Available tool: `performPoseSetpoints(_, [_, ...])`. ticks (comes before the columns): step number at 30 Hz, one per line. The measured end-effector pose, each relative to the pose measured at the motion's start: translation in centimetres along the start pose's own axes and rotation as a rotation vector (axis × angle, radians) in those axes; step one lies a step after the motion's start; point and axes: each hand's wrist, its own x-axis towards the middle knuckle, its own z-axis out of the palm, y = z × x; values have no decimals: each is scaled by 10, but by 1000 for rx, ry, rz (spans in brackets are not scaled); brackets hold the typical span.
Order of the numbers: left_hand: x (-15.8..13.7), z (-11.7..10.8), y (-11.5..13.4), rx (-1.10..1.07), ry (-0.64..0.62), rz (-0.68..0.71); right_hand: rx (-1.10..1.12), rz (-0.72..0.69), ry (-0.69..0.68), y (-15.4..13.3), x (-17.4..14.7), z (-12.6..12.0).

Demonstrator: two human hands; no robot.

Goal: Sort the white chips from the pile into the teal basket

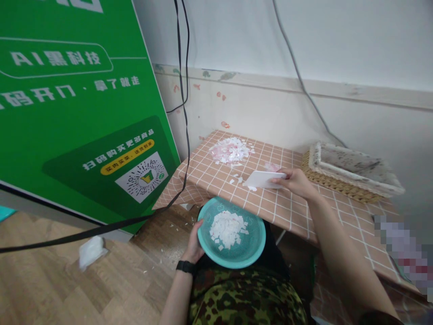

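Note:
My left hand point(195, 243) grips the rim of a turquoise plastic basket point(252, 250), which sits below the table edge against my lap. Small white paper scraps point(228, 229) lie heaped inside it. Over the table, my right hand point(291, 180) is closed on the right end of a flat white card point(260, 179). The card's lower edge is at the tablecloth, beside a few loose scraps point(237, 179). Farther back is a pile of white and pinkish paper scraps point(230, 151). A small pinkish piece point(271, 167) shows just behind the card.
A checked brown tablecloth point(203, 174) covers the table. At its right stands a cloth-lined wicker basket point(348, 180). A black cable point(185, 135) hangs in front of the green cabinet point(84, 113) and the table's left corner. A white plastic packet point(92, 252) lies on the wooden floor.

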Motion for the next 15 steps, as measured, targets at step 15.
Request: performPoseSetpoints(15, [2,2,-1,63,18,-16,-250,7,384,-19,-28,12])
